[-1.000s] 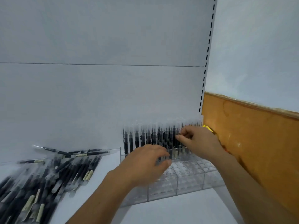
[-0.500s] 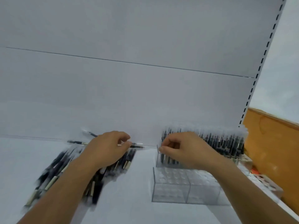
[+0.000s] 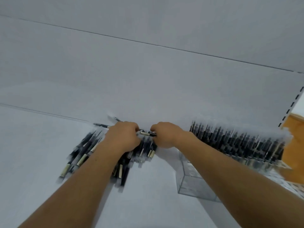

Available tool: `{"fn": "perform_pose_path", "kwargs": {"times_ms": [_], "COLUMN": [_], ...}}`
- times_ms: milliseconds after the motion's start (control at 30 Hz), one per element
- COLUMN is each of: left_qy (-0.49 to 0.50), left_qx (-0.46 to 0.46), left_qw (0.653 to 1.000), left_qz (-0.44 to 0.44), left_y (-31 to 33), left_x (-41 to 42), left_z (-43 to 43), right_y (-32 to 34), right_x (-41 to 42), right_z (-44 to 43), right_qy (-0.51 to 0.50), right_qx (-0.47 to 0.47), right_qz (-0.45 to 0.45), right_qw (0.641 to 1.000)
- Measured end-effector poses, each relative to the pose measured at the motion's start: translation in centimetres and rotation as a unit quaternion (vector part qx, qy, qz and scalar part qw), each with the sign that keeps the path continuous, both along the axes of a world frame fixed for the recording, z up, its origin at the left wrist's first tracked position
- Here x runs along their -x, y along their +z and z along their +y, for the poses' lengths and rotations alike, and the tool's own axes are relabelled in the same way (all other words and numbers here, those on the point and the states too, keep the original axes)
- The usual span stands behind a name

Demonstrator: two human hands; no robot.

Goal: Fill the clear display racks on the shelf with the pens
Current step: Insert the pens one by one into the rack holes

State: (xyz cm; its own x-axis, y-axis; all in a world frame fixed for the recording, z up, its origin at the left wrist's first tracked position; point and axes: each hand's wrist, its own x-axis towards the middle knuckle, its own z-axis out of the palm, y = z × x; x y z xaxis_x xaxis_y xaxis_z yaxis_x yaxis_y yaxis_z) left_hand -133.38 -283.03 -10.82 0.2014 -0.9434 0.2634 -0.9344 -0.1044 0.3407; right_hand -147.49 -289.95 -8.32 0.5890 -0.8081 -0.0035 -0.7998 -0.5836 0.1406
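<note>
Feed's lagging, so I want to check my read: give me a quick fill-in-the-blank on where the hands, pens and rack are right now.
1. The left hand and right hand hold one pen between them, over the loose pile of ___.
2. That pile lies to the ___ of the clear rack.
3. The standing pens fill the rack's ___ rows; its near cells are empty.

Missing words: pens; left; back.
</note>
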Motion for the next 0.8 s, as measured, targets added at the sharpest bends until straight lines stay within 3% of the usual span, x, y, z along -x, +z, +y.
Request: {"fn": "perform_pose_path", "kwargs": {"times_ms": [367, 567, 667, 800], "left_qy": [0.017, 0.03, 0.008, -0.024], "left_qx": [0.01, 0.051, 0.02, -0.015], "left_qw": [1.0, 0.998, 0.998, 1.0], "left_qz": [0.003, 0.033, 0.055, 0.007], "left_y": [0.1, 0.4, 0.2, -0.4], "left_x": [0.1, 0.3, 0.5, 1.0], "left_z": [0.1, -0.1, -0.2, -0.3], "right_y": [-0.5, 0.2, 0.6, 0.9], "right_x": [-0.7, 0.3, 0.5, 0.9], "right_z": [-0.5, -0.5, -0.2, 0.3], "right_qy": [0.009, -0.028, -0.037, -0.039], "right_qx": [0.063, -0.01, -0.031, -0.033], "right_qz": [0.019, -0.158, -0.201, -0.258], "right_qw": [0.998, 0.987, 0.979, 0.965]}}
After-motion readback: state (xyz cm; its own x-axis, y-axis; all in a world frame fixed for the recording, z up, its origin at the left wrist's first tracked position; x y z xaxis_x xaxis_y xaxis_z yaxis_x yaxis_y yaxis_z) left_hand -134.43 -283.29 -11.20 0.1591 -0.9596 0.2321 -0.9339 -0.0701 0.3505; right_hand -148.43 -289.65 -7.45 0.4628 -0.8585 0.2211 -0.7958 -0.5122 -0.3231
